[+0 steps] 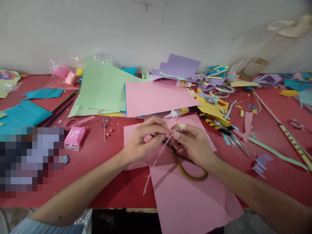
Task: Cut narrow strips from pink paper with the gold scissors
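At the centre of the head view, the right hand (195,144) pinches a thin pink paper strip (159,156), which trails toward seven o'clock; the left hand's (142,138) fingertips meet it, though whether they grip I cannot tell. Scissors (192,178) sit at five o'clock, over a pink sheet (195,201) overhanging the worktop (109,191). Tugging unevenly could tear so narrow a strip; a dragging forearm might pull the sheet off.
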### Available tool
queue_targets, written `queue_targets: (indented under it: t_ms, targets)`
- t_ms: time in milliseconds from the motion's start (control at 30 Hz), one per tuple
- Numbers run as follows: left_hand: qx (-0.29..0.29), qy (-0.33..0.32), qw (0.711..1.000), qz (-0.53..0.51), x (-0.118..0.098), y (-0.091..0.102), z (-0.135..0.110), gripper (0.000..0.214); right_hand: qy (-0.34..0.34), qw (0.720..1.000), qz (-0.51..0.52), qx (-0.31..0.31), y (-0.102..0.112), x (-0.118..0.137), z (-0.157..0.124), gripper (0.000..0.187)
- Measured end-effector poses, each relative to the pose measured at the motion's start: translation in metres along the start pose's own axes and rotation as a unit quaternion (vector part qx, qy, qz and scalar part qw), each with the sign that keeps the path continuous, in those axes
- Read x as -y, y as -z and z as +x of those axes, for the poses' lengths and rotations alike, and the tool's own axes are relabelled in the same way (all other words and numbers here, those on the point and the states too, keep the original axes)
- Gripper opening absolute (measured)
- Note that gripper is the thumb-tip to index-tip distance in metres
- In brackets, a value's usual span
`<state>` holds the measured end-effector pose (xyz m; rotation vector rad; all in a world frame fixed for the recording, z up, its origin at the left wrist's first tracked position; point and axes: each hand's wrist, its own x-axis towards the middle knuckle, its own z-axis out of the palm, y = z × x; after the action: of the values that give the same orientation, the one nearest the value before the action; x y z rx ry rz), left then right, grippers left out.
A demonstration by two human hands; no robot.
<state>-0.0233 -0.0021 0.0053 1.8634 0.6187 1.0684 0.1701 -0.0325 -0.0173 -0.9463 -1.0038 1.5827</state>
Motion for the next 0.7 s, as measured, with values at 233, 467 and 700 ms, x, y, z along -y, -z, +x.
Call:
queue_targets:
  t_ms: [233,467,700]
  targets:
    - [-0.013,-0.025,0.999,0.029,0.0029,-0.0026,0.0002,0.022,-0.074,0.994,0.077,0.025,-0.0051,0.006,0.001,0.019]
    - [-0.004,0.112,0.984,-0.141,0.0004,-0.0077,-0.0012,0.009,-0.12,0.979,0.122,0.115,-0.0034,0.0045,0.0,0.022]
    - [0.026,0.128,0.981,-0.145,-0.0021,-0.0073,-0.0011,0.008,-0.139,0.972,0.104,0.162,0.0006,0.0067,0.0012,0.025]
